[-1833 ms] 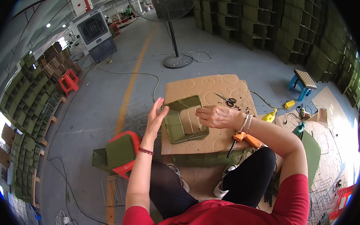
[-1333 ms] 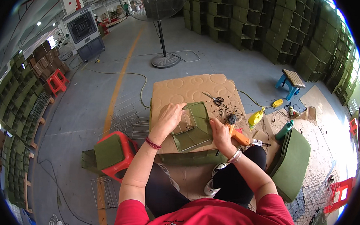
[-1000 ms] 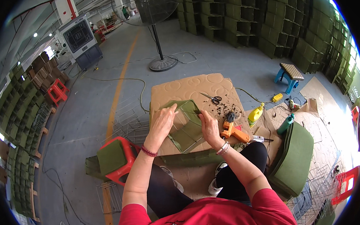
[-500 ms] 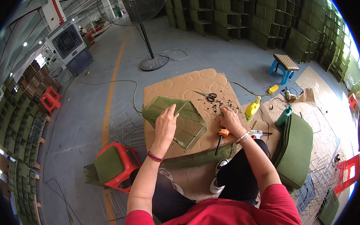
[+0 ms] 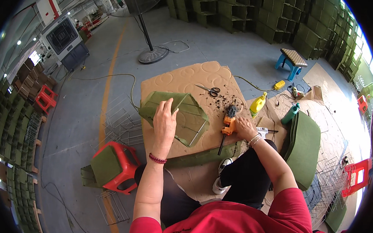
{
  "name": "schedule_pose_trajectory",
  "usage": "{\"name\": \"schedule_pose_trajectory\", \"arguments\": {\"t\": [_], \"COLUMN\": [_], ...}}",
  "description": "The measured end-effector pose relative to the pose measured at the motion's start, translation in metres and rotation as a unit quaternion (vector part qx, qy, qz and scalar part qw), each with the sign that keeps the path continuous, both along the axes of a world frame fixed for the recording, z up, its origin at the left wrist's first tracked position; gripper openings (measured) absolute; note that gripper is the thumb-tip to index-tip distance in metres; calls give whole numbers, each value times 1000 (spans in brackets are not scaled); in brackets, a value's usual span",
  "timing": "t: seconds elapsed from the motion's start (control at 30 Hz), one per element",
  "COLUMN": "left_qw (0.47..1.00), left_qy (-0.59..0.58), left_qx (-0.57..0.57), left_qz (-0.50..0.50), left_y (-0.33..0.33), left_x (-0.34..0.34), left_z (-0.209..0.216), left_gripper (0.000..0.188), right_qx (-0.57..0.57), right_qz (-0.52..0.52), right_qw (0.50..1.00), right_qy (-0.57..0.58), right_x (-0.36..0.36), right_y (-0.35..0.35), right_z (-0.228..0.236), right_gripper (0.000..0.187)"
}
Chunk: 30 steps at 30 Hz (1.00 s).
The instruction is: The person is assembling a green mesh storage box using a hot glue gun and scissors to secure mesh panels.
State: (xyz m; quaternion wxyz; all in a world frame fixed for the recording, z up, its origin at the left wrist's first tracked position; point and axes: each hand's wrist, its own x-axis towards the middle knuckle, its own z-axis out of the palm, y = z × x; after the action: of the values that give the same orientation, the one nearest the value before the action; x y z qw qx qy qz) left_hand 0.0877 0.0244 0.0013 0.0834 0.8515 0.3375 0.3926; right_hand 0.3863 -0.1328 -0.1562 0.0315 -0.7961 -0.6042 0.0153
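A green fabric box (image 5: 187,109) with a thin wire frame lies tilted on the cardboard-topped table. My left hand (image 5: 164,120) grips its near-left side, with fingertips and thumb at the folded fabric. To the right, an orange glue gun (image 5: 227,125) points away from me, dark clumps around its front end and a black stick out of its back. My right hand (image 5: 245,128) is closed at the gun's handle side; its fingers are partly hidden. Scissors (image 5: 212,91) with black handles lie beyond the box, near scattered dark scraps (image 5: 225,97).
A yellow bottle (image 5: 258,104), a green bottle (image 5: 290,113) and a white glue gun (image 5: 263,131) are on the right. Stacked green panels (image 5: 305,148) stand beside my right leg. A red stool (image 5: 127,168) sits at left; a fan base (image 5: 153,55) is beyond the table.
My right hand has shifted slightly right and nearer me, so more of the orange glue gun shows. My left hand stays on the box. The whole view has shifted a little.
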Motion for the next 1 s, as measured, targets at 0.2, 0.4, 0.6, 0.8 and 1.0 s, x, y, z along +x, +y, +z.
{"name": "schedule_pose_trajectory", "arguments": {"t": [0.2, 0.4, 0.6, 0.8, 1.0], "left_qw": [1000, 999, 999, 997, 999], "left_qy": [-18, -40, -51, -67, -47], "left_qx": [16, 18, 12, 10, 14], "left_qz": [15, 27, 11, 20, -6], "left_y": [4, 10, 2, -4, -16], "left_x": [-8, -16, -24, -29, -37], "left_z": [-6, -14, -16, -14, -27], "left_gripper": [37, 37, 41, 41, 47], "right_qx": [37, 174, 381, 308, 131], "right_qz": [-17, -103, -136, -3, 42], "right_qw": [998, 972, 706, 602, 600], "right_qy": [55, 116, 581, 737, 788], "right_x": [-7, -13, 2, -66, -122], "right_y": [4, -3, -20, -58, -81], "right_z": [7, 42, 55, 80, 47], "right_gripper": [50, 40, 20, 31, 47]}}
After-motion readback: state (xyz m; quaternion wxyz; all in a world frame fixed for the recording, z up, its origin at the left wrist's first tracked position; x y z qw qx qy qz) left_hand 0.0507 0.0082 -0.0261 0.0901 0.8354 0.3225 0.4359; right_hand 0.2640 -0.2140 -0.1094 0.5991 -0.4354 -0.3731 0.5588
